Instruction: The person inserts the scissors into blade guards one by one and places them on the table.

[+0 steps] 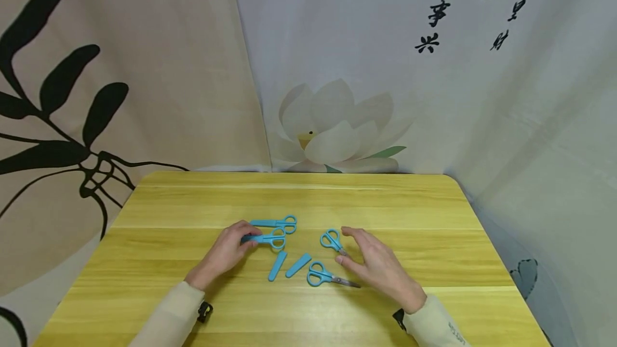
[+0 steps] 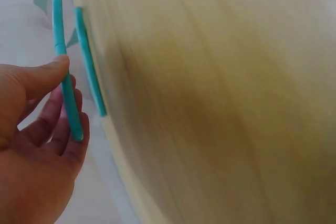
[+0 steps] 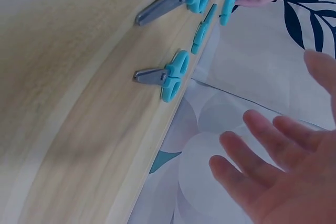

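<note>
My left hand (image 1: 227, 250) pinches sheathed blue-handled scissors (image 1: 266, 239) between thumb and fingers, handles pointing right. In the left wrist view the held scissors (image 2: 70, 106) appear edge-on, raised off the tabletop. Just behind them lies another sheathed pair of scissors (image 1: 265, 223). My right hand (image 1: 381, 266) hovers with fingers spread and nothing in its grasp. Close to its thumb and fingertips lie small bare-bladed scissors (image 1: 336, 245), the blade tips partly hidden by the hand in the head view. Longer bare scissors (image 1: 329, 277) rest nearer me, blades pointing right.
Two loose blue blade sheaths (image 1: 277, 266) lie between the hands, slanted side by side. All of this is on a yellow wood-grain table (image 1: 193, 202). Printed cloth curtains (image 1: 168, 68) hang behind the table's far edge and around its sides.
</note>
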`<move>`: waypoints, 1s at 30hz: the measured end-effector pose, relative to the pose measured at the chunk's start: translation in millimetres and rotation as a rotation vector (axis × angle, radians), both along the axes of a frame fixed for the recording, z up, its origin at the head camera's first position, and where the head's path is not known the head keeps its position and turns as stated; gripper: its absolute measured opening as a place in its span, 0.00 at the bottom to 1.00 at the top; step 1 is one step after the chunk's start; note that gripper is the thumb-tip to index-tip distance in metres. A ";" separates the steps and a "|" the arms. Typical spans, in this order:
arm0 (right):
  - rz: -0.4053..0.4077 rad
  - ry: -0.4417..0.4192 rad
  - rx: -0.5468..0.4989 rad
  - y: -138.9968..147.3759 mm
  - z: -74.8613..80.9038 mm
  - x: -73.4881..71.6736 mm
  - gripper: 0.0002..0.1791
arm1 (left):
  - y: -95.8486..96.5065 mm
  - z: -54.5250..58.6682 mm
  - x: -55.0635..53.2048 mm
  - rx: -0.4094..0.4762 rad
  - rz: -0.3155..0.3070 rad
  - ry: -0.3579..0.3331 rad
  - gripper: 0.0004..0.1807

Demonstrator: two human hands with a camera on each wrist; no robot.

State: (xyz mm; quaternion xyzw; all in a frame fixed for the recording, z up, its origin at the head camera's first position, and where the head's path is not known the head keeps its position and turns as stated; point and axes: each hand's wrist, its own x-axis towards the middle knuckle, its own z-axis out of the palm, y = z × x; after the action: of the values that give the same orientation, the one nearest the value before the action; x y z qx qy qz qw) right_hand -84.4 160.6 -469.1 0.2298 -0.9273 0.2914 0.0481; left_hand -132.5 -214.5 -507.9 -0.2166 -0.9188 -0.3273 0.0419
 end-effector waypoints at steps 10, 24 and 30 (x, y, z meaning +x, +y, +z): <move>0.003 0.005 -0.017 -0.7 0.8 -0.1 0.42 | -1.4 -5.4 -9.3 -0.072 -0.029 -0.021 0.10; -0.006 0.004 -0.013 0.2 -1.1 -0.2 0.42 | 16.5 -5.4 -11.0 -0.134 -0.130 -0.076 0.07; -0.006 0.001 -0.011 2.3 -0.8 -1.0 0.41 | 20.8 -4.5 -10.0 -0.140 -0.140 -0.075 0.08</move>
State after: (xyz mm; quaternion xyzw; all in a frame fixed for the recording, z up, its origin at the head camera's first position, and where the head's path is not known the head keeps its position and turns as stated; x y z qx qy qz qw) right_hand -85.4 162.9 -469.8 0.2268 -0.9264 0.2963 0.0510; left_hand -142.5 -193.7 -512.3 -0.2701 -0.9231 -0.2721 -0.0307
